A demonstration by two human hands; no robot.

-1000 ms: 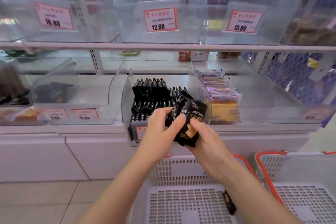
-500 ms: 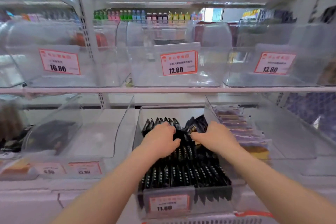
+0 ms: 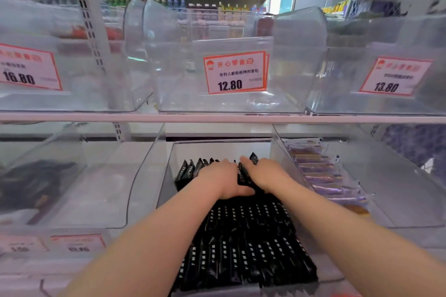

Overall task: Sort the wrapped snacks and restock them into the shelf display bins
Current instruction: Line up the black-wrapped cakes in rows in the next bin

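Reaching into the middle bin (image 3: 166, 171) on the lower shelf, both hands lie side by side on the far rows of black snacks (image 3: 243, 243). The left hand (image 3: 220, 179) lies palm down, fingers bent over the upright packets, thumb stretched right along their tops; whether it grips one I cannot tell. The right hand (image 3: 264, 173) curls round a black packet (image 3: 243, 172) at the far end of the stack, just beside the left hand. Black snacks fill this bin from near to far in tidy rows. Purple packets (image 3: 321, 176) line the bin to the right. Above hang price tags (image 3: 235, 72) on clear upper bins (image 3: 289, 60).
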